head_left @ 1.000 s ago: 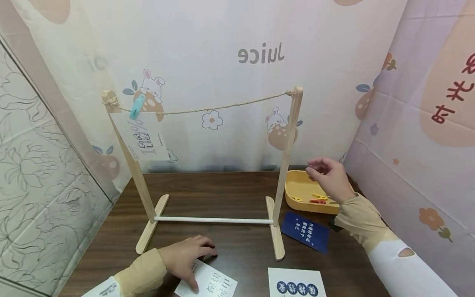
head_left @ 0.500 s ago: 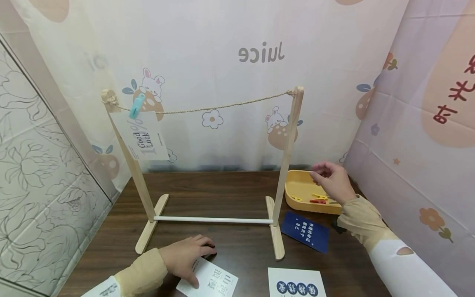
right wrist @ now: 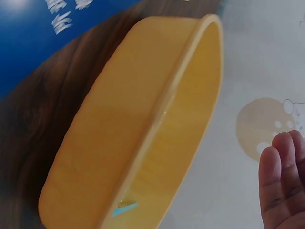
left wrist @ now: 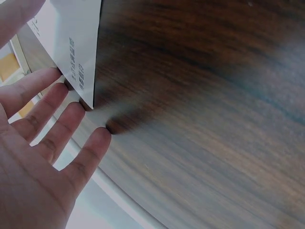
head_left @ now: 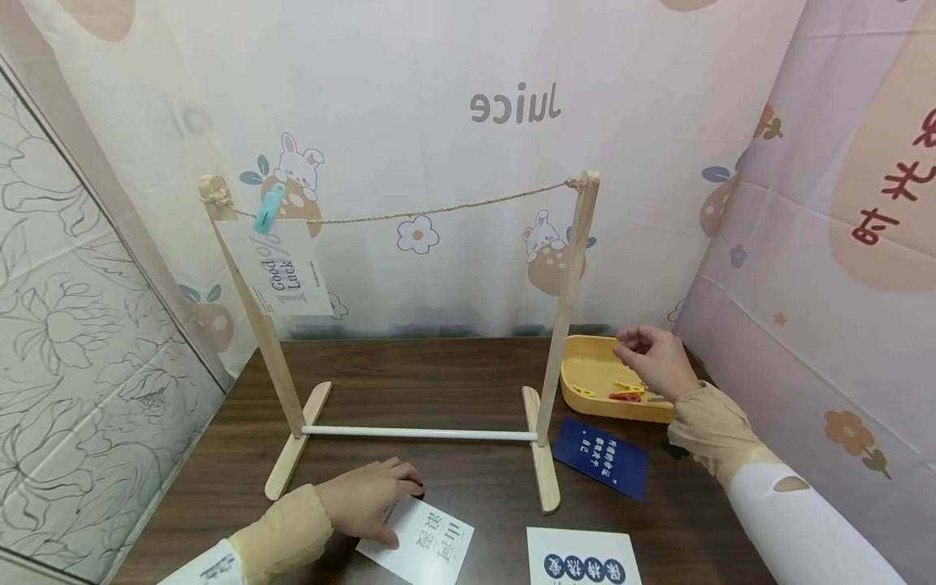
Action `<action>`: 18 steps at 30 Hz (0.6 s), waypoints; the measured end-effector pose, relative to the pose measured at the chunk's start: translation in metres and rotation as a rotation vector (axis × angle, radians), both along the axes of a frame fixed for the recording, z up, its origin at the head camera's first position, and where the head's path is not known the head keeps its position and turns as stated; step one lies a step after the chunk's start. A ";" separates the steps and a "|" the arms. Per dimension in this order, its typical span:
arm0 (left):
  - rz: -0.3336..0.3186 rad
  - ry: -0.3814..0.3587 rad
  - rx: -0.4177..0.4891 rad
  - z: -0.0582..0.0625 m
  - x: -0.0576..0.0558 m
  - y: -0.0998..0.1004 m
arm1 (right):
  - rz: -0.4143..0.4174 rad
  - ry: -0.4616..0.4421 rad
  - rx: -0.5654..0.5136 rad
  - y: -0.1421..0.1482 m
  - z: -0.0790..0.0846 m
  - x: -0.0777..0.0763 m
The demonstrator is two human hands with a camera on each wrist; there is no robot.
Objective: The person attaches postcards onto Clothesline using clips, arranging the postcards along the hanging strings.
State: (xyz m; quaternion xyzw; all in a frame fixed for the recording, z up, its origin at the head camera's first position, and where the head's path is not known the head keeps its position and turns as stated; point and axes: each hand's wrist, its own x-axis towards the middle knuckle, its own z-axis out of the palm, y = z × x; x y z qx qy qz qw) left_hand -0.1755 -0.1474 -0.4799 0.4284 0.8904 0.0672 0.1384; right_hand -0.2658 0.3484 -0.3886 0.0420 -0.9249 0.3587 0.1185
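My left hand (head_left: 373, 504) rests at a white printed card (head_left: 427, 540) lying on the dark wooden table. Its thumb lies over the card's face, while the other fingers (left wrist: 74, 117) reach out along the card's edge in the left wrist view. My right hand (head_left: 658, 361) hovers over the yellow tray (head_left: 607, 412), fingers loosely bent, with nothing visible between them. Red clothespins (head_left: 625, 397) and yellow clothespins (head_left: 627, 387) lie inside that tray. A turquoise piece (right wrist: 125, 209) shows inside it in the right wrist view.
A wooden rack (head_left: 563, 317) carries a slack rope (head_left: 439, 211). From its left end hangs a "Good Luck" card (head_left: 292, 280), held by a light-blue clip (head_left: 270, 207). A dark blue card (head_left: 602, 457) and another white card (head_left: 581, 552) lie on the table's right side.
The card under my left hand has slid slightly right and away from me, its angle turning a little. My right hand has sunk slightly and shifted right above the tray.
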 end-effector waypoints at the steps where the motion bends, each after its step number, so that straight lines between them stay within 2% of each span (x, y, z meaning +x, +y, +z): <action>1: 0.002 -0.001 0.002 0.000 0.000 0.000 | 0.002 -0.001 0.017 0.001 -0.001 -0.001; 11: -0.004 0.053 0.024 0.000 0.000 0.002 | 0.013 -0.076 0.156 0.012 -0.015 -0.013; 18: -0.018 0.045 0.022 0.000 -0.001 0.000 | 0.049 -0.139 0.252 0.020 -0.020 -0.026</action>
